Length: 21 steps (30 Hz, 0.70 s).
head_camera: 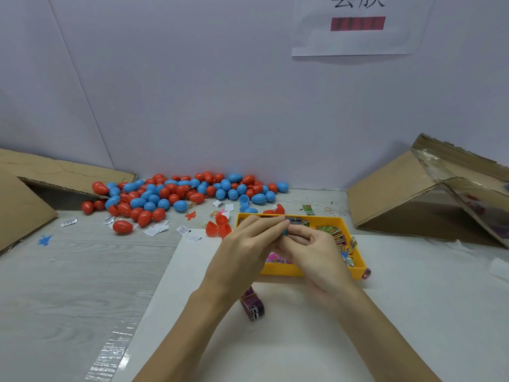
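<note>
My left hand (248, 244) and my right hand (316, 249) meet above a yellow tray (355, 266) at the table's middle. Between their fingertips they hold a small blue piece (285, 232), mostly hidden by the fingers; what it is cannot be told. The tray holds several small colourful packets (340, 238). A pile of red and blue plastic eggs (176, 194) lies against the back wall. A few open red egg halves (219, 227) lie just left of the tray.
A rubber-banded bundle of purple packets (252, 306) lies on the white sheet (275, 340) under my left wrist. Tipped cardboard boxes stand at the left (24, 205) and right (418, 199). Paper slips (155, 230) and a small blue toy (44, 240) are scattered on the table.
</note>
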Motion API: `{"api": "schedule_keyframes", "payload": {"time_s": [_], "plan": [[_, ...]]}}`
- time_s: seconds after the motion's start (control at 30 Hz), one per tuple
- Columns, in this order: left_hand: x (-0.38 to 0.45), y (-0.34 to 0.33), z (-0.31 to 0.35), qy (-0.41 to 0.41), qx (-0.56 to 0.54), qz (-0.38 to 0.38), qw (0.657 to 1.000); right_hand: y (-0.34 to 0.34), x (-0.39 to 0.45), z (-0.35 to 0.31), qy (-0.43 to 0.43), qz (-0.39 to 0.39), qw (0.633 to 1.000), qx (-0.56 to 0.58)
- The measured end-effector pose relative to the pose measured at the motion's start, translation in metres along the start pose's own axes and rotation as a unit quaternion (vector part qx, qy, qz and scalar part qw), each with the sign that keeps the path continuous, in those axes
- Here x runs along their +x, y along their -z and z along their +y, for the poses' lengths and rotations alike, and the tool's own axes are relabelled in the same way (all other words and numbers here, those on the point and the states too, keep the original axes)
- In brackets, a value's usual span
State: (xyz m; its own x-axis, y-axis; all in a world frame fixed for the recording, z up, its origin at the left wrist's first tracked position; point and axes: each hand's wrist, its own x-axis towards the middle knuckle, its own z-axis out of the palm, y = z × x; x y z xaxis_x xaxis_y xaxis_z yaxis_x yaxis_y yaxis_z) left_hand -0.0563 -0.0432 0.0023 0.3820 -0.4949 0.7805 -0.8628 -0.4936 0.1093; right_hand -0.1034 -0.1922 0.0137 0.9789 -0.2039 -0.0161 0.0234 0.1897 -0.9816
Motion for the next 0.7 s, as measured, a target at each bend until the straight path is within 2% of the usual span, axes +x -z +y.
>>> {"api": "schedule_keyframes", "payload": {"time_s": [0.2,0.3,0.7], "plan": [[-0.0005,-0.0008,-0.0009,0.022,-0.025,0.009,0.999,0.0054,0.0008,-0.0044,-0.013,-0.055,0.998,0.02],[-0.0003,-0.0019,-0.0001,0.063,-0.055,0.017,0.996,0.0051,0.0008,-0.0046,0.008,-0.035,0.999,0.002],[0.0005,-0.0033,-0.0016,0.088,-0.063,0.026,0.994,-0.0003,0.0,-0.0037,0.047,-0.014,0.995,-0.083]]}}
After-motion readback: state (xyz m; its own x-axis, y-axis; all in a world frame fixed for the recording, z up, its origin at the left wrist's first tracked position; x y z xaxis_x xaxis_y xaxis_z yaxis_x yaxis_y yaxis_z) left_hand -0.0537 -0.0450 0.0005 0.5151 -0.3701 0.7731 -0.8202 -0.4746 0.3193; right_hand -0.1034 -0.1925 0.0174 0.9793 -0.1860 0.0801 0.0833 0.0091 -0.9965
